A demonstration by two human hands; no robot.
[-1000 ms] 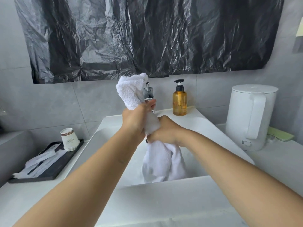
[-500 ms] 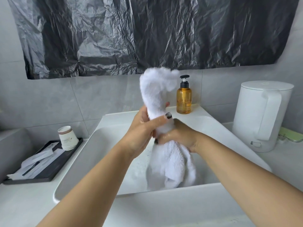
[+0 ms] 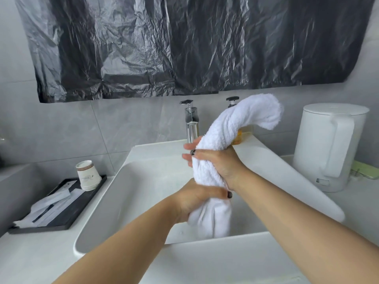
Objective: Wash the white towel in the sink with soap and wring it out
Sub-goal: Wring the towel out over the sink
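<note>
Grip swapped within the last second: left hand (image 3: 196, 199) formerly uppermost, now lowest, curled tight round the towel (image 3: 207, 173) just above the sink (image 3: 114, 201) basin. Right hand (image 3: 221, 162) now on top, fingers wrapped round the roll above the sink's middle, dark-painted nails showing on the far side. Towel twisted into a thick rope between the two fists; free upper end, upright half a second ago, now flopped over toward the sink's right back corner, hiding most of the soap (image 3: 238, 138) there. Lower end hanging inside the basin, near the front wall. Faucet (image 3: 191, 121) at the sink's back edge uncovered again, no stream visible from it.

Likely meaning: wringing under way, one twist done and hands reset for another. Washing with soap probably finished, though not provable from here. No drip visible off the hanging end, so wetness hard to judge. Next call: counter-rotate the fists while keeping the whole towel over the basin, the drooping top end especially, to spare the counter a splash.
</note>
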